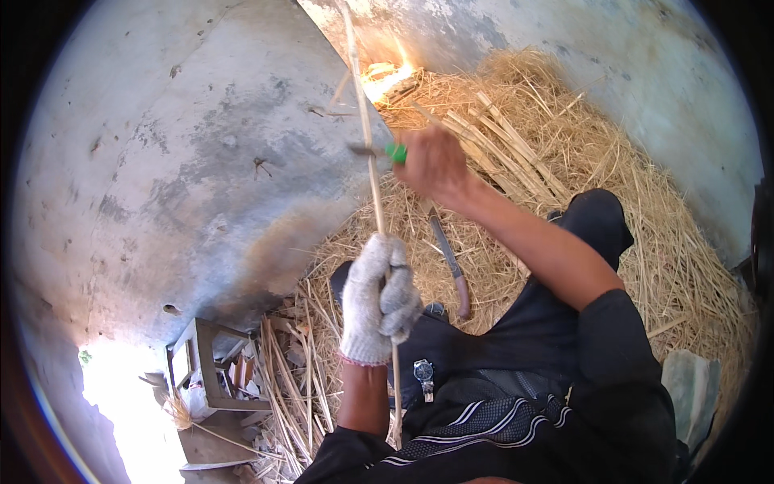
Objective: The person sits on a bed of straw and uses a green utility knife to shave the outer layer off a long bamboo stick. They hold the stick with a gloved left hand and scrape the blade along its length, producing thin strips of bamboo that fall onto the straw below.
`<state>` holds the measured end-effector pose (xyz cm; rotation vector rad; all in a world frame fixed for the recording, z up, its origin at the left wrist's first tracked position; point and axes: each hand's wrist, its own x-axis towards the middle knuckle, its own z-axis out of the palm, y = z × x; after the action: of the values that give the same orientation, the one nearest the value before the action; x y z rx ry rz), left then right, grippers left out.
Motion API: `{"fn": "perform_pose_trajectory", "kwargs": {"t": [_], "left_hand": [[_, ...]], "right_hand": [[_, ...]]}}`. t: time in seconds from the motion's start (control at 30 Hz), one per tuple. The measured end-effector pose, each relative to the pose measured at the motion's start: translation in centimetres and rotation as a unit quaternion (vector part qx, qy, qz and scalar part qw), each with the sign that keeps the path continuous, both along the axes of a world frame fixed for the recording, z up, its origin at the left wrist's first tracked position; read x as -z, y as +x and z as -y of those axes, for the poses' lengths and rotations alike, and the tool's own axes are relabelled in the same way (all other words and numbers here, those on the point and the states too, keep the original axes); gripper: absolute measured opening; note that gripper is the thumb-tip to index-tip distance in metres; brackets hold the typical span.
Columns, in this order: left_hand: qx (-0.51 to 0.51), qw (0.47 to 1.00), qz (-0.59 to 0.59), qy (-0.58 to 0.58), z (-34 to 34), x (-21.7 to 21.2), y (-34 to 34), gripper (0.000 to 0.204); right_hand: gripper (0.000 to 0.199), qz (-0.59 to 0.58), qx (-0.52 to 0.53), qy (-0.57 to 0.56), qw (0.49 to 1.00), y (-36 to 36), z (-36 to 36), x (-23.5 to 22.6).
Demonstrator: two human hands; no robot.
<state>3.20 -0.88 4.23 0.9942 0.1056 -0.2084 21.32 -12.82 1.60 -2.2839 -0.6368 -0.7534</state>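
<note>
— Where does our stick (367, 121) lie?
— Long axis nearly upright, running from our lap past the straw pile's (564, 161) left edge.
— Grips?
— Gloved left hand (377, 298) fisted round it low; bare right hand (435, 165) higher, closed on a green-handled tool (387, 152) (blade touching the stick).

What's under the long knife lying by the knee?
Loose yellow straw lies under the long wooden-handled knife on every side. The ground beneath is covered, so it cannot be seen.

Thin pale stalk (372, 173), near-upright, gripped
</note>
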Motion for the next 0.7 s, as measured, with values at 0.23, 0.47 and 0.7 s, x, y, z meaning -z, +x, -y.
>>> {"fn": "perform_pose_trajectory", "kwargs": {"t": [0.23, 0.47, 0.7], "left_hand": [[0.021, 0.999, -0.002, -0.025, -0.5, 0.7, 0.9, 0.033], [-0.005, 1.000, 0.000, 0.016, -0.6, 1.0, 1.2, 0.032], [0.043, 0.996, -0.049, 0.068, 1.3, 3.8, -1.9, 0.029]], "right_hand": [[0.035, -0.017, -0.025, 0.032, 0.999, 1.9, 0.9, -0.5], [0.036, 0.095, -0.036, 0.031, 0.994, 1.1, -0.3, 0.8], [0.038, -0.102, 0.150, -0.027, 0.983, 7.4, 5.3, -1.4]]}}
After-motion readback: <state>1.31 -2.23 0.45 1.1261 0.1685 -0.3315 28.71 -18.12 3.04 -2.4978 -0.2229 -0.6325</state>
